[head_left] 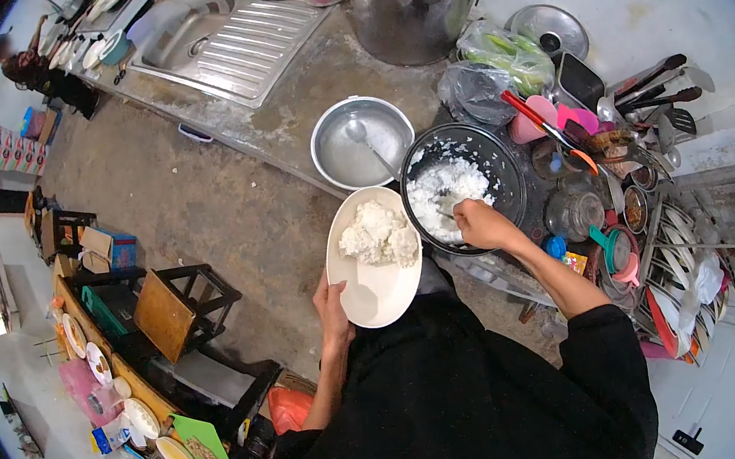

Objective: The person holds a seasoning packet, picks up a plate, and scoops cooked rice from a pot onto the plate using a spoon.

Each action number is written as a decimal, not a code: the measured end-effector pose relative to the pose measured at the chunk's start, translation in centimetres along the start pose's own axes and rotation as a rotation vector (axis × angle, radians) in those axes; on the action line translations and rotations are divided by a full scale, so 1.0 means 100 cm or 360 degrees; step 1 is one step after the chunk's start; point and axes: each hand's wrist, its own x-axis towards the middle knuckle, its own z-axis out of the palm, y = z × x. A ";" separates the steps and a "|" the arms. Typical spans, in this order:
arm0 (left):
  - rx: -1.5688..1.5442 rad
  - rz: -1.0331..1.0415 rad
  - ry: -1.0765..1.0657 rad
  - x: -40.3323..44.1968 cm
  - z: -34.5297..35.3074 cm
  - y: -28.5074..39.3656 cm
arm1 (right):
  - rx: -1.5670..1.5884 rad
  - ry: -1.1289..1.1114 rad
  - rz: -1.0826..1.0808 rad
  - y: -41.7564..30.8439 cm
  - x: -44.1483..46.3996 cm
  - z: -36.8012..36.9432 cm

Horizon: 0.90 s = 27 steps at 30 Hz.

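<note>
An oval white dish (pixel 367 298) with a mound of white rice (pixel 377 234) at its far end is held at its left rim by my left hand (pixel 333 312). Over a black pot (pixel 507 166) of white rice (pixel 449 185), my right hand (pixel 484 225) is closed round the handle of a utensil whose end is down in the rice. Left of the pot stands a metal basin (pixel 328 129) of cloudy water, with a metal spoon (pixel 359 133) leaning in it. The dish is close beside the pot's left edge.
A steel sink (pixel 248 42) and a large steel pot (pixel 405 14) stand farther back. Bags of greens (pixel 503 61), jars, utensils and a dish rack (pixel 703 234) crowd the right. A table with plates and a green board (pixel 203 444) is at left. Another person (pixel 36 73) stands far left.
</note>
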 end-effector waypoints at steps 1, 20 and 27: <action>-0.0009 0.0027 -0.0013 0.000 0.001 -0.001 | 0.0126 -0.0002 0.0002 -0.002 -0.001 -0.001; 0.0021 0.0084 -0.0032 0.002 0.014 0.008 | 0.1210 -0.0258 0.0374 -0.001 -0.011 -0.022; 0.0073 0.0250 -0.0032 0.007 0.006 0.003 | 0.1492 -0.0275 0.0357 0.009 -0.016 -0.028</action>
